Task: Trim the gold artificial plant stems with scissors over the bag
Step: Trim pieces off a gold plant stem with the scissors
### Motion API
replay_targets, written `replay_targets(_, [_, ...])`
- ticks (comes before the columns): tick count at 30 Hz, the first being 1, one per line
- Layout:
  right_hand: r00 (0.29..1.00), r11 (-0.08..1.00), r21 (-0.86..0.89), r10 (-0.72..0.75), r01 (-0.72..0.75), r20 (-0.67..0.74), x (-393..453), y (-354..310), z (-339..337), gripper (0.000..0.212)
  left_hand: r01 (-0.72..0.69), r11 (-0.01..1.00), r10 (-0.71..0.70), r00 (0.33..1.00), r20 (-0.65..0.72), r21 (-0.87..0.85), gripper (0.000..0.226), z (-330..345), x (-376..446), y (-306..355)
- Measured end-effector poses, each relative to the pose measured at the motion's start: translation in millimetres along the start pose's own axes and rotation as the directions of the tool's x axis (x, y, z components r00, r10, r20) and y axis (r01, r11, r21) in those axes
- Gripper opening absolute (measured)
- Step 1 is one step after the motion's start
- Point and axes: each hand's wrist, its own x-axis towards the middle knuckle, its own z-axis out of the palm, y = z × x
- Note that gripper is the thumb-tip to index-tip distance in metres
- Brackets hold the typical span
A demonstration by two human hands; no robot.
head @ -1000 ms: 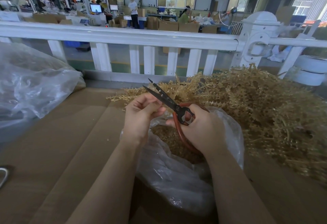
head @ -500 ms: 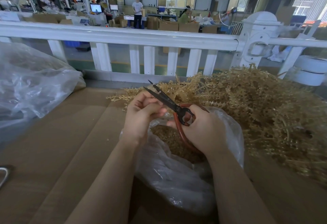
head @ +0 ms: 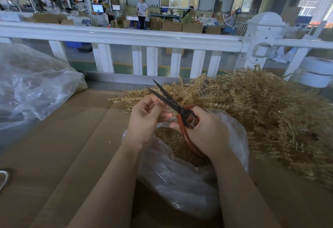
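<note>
Your worktop (head: pixel 54 137) is covered in brown cardboard and backed by a white railing (head: pixel 126 37). The pile of gold stems (head: pixel 266 119) fills its right side, spreading from the railing toward you. On the left edge sits a big clear bag (head: pixel 32 83), slumped on the cardboard. In front of you, between your forearms, lies the smaller open bag (head: pixel 180 179), with gold trimmings (head: pixel 173 141) heaped inside it; its right rim touches the pile.

Your right hand (head: pixel 207 130) is over the bag's mouth, its fingers curled through the red handles of the scissors (head: pixel 176 108). The dark blades stand apart in a narrow V, tips pointing up and left toward the railing, above the near edge of the pile.

Your left hand (head: pixel 147 119) is just beside the blades, above the bag's left rim, fingers curled inward with the tips pinched together right at the lower blade. Whatever piece of stem they grip is too small and hidden to make out, so you cannot tell what is between them.
</note>
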Motion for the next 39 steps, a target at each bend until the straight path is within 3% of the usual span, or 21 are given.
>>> replay_targets(19, [1.000,1.000,-0.030,-0.005,0.005,-0.003,0.1,-7.1,-6.6,0.068,-0.055,0.998,0.055,0.998,0.007,0.015,0.021,-1.8,-1.2,1.1])
replay_targets(25, [0.999,1.000,-0.027,-0.011,0.010,-0.032,0.5,-5.3,-4.1,0.068,-0.049,0.998,0.050,0.998,0.038,-0.039,0.005,-1.5,-1.5,1.8])
replay_targets(32, [0.999,1.000,-0.005,0.000,0.000,-0.050,1.5,-1.2,0.2,0.074,-0.018,0.997,0.022,0.999,0.046,-0.068,0.012,-0.2,-1.3,3.4])
replay_targets(35, [0.999,1.000,-0.014,0.000,-0.001,-0.042,1.0,0.7,0.1,0.072,0.008,0.995,-0.006,1.000,0.024,-0.097,0.002,0.1,-1.5,5.6])
replay_targets(39, [1.000,1.000,-0.013,-0.006,0.006,-0.026,0.8,0.7,0.1,0.067,-0.028,0.997,0.024,0.998,-0.065,-0.070,0.010,-1.2,-1.1,5.4])
